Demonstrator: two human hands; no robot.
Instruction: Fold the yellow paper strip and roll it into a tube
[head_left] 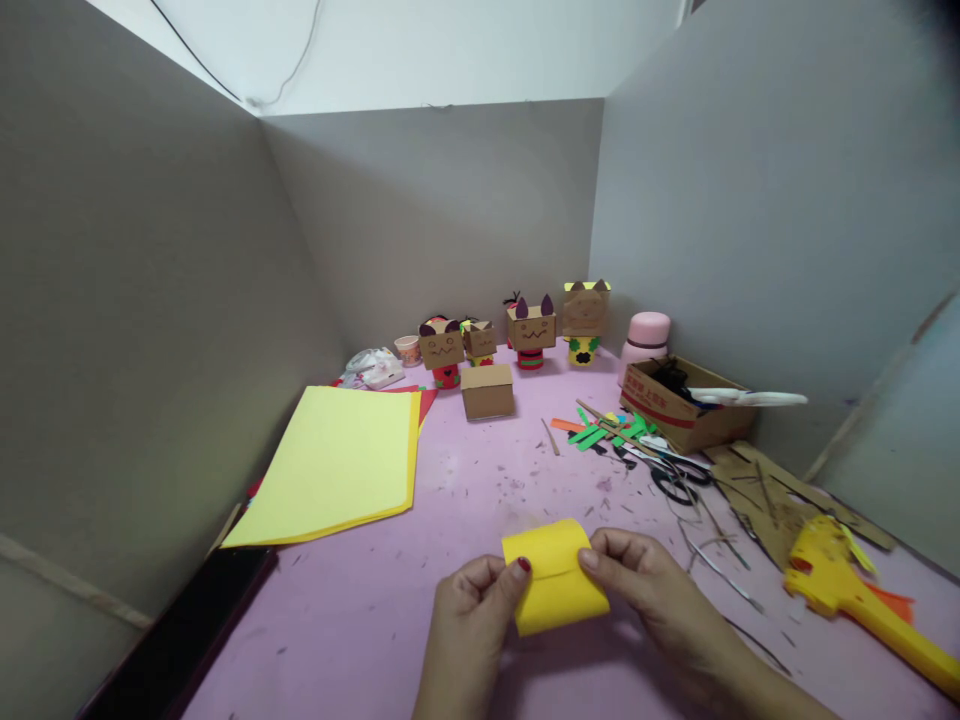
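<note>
A yellow paper tube, flattened and with a seam across its upper face, is held up over the near part of the table. My left hand pinches its left end, thumb on top beside the seam. At the opposite end my right hand grips the tube between thumb and fingers. Beyond the hands a plain brown cardboard box rests on the table. Behind it stand several small cardboard-headed animal figures, among them one with a red body and one with a yellow body.
Yellow paper sheets lie at left, near a dark flat object. On the right are paper scraps, scissors, a yellow glue gun, an open carton and a pink bottle. Grey partitions enclose the purple table.
</note>
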